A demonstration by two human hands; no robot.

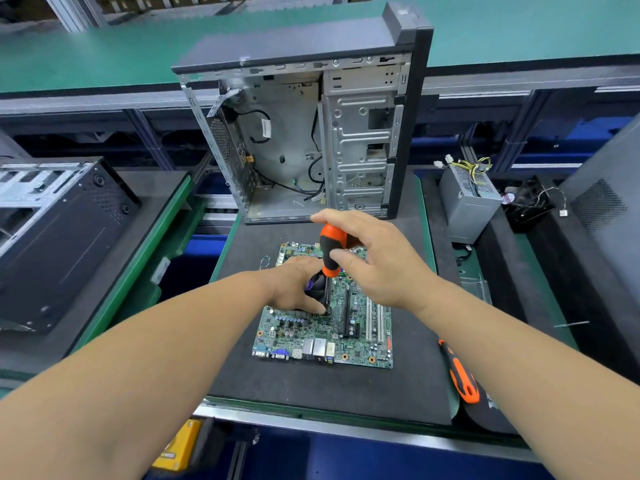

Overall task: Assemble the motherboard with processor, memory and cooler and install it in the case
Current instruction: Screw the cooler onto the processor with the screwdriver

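Now the right hand (377,261) holds a screwdriver (331,251), fastening the cooler (320,289). Left hand (294,285) steadies it. Case (311,133) waits at twelve o'clock.

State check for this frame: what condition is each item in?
Case: upright, side open, no board inside.
Motherboard: flat on mat, outside case.
Cooler: on board, steadied by left hand.
Screwdriver: upright, gripped by right hand.
Second screwdriver: lying unused.

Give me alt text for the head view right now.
The right hand grips an orange screwdriver upright over the cooler, which the left hand steadies on the motherboard. The open case stands behind; a second screwdriver lies to the right.
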